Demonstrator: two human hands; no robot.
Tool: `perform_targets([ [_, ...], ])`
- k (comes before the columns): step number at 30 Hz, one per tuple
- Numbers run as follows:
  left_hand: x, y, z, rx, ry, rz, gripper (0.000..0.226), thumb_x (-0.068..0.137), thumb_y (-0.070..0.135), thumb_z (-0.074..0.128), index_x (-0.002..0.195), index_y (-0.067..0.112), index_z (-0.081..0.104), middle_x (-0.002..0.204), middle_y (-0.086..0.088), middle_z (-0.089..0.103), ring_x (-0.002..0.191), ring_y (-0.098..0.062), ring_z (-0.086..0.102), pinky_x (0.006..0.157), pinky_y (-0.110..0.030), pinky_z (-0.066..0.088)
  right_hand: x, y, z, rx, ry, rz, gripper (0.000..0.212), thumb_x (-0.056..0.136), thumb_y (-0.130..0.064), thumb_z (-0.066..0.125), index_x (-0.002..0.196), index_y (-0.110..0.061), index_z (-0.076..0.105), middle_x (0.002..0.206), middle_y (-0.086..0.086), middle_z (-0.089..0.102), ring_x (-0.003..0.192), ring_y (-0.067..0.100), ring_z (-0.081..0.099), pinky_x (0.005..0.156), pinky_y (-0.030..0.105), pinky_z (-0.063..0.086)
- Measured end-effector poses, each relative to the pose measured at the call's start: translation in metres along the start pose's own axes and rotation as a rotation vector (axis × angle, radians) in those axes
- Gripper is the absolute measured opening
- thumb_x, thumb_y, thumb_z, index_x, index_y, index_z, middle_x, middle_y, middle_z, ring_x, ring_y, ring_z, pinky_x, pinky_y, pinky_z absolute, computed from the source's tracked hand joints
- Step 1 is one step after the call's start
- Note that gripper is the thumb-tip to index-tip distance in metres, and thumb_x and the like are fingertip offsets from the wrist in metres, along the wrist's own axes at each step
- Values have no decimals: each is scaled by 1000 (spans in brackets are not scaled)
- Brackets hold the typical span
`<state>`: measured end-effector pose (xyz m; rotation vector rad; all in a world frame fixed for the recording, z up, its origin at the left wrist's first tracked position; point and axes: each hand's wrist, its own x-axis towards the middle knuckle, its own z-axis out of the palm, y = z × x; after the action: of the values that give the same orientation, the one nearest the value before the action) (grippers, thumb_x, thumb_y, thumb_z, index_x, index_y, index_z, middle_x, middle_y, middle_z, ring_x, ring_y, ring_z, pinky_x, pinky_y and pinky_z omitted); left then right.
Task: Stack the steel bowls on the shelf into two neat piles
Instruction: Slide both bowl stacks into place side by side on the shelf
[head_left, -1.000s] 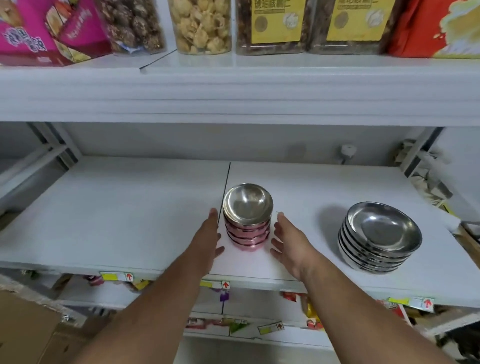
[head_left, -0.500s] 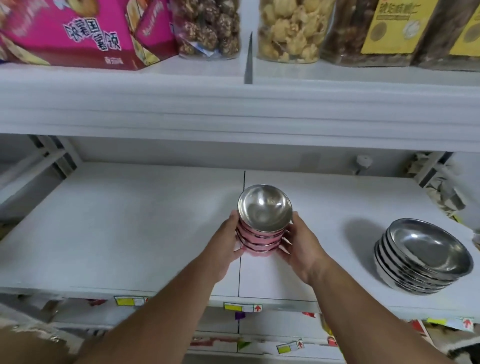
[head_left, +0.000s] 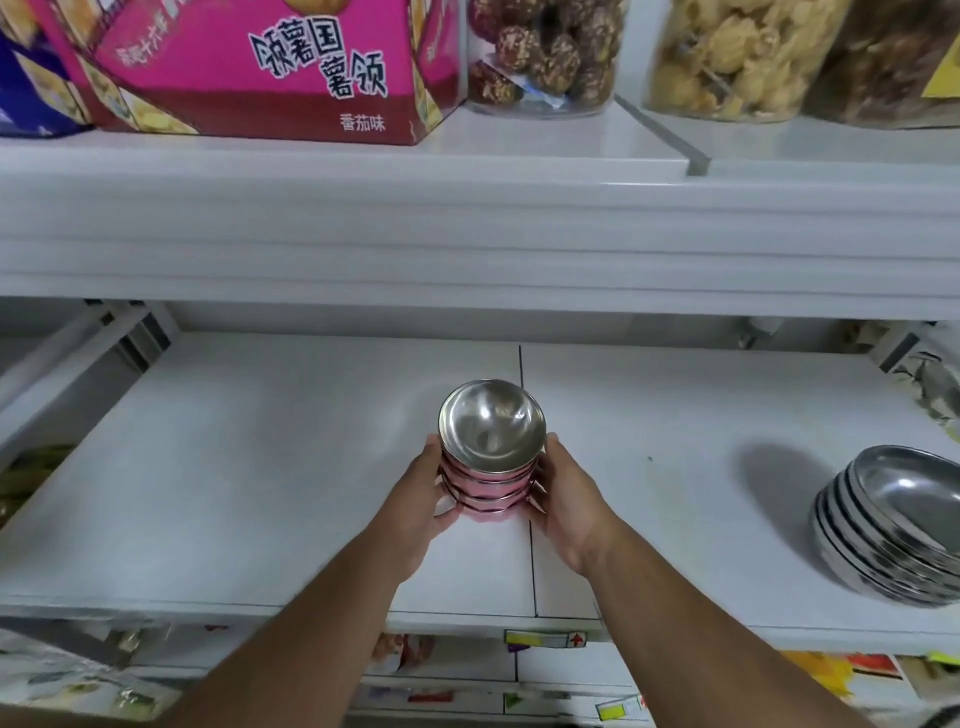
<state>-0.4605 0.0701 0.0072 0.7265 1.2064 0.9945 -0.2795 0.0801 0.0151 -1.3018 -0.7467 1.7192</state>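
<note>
both hands, left hand (head_left: 423, 501) and right hand (head_left: 566, 499), clamped around pink-sided bowl stack (head_left: 491, 452) on shelf (head_left: 260, 467); squaring step, release next, apart from wider pile (head_left: 893, 525).

White shelving fills the view: a broad lower shelf (head_left: 260, 493) of two boards meeting at a thin seam, under a thick upper shelf (head_left: 467, 223) that carries a pink snack box (head_left: 270, 67) and clear jars of snacks (head_left: 540, 52), with slanted brackets (head_left: 135, 332) at the back corners.
</note>
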Motion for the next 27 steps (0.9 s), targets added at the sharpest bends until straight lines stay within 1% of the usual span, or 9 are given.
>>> perform_targets([
  [4,3,-5,-3,31,-4,27,55,98,62,37,144,35,48,147,14,50,136,-13,44,116,-49,35,6,4,-2,-47,35,8,43,106,-48,36,116,-23,70,113,-8,73,111,8,65,112,37,44],
  [7,0,-20,-5,19,101,47,50,101,54,41,145,31,43,146,10,48,139,-15,42,115,-46,37,4,13,-5,-170,91,-35,35,107,-38,36,90,-35,66,98,-17,65,101,5,60,111,35,40],
  [9,-5,-31,-6,31,151,56,47,101,49,44,145,31,44,143,8,47,138,-16,43,114,-42,39,2,24,-6,-218,112,-43,38,106,-32,38,80,-33,67,91,-20,66,96,3,60,103,32,43],
  [11,-8,-41,-5,47,119,68,36,95,54,50,129,41,54,140,12,53,133,-13,47,112,-39,41,2,35,-7,-239,107,-45,38,105,-34,39,86,-34,72,95,-21,71,102,4,62,103,32,45],
  [14,-10,-39,-1,36,67,101,41,77,66,57,115,52,59,132,22,58,128,-7,51,112,-39,41,3,37,-5,-241,99,-50,36,104,-37,37,98,-32,73,104,-11,74,111,12,64,110,41,46],
  [16,-7,-36,0,35,64,108,36,83,62,55,118,50,59,134,21,57,129,-7,51,113,-40,40,5,32,-3,-237,82,-47,36,104,-37,37,100,-28,72,109,0,73,116,18,63,111,43,45],
  [21,15,-25,-4,52,56,92,41,102,48,42,141,36,48,142,12,53,138,-13,45,117,-45,35,22,20,2,-206,77,-42,38,106,-35,35,91,-32,69,94,-13,69,97,6,61,110,39,45],
  [25,37,-12,-6,86,51,85,49,103,48,41,148,30,45,147,11,51,139,-13,43,116,-45,36,33,5,9,-178,62,-29,40,106,-34,34,95,-23,72,122,-3,66,120,13,58,111,41,42],
  [27,48,-4,-6,93,54,84,49,103,46,42,149,28,44,147,10,51,136,-12,46,116,-45,36,42,-1,12,-157,57,-21,40,106,-31,35,97,-21,72,116,-2,71,117,11,60,108,37,44],
])
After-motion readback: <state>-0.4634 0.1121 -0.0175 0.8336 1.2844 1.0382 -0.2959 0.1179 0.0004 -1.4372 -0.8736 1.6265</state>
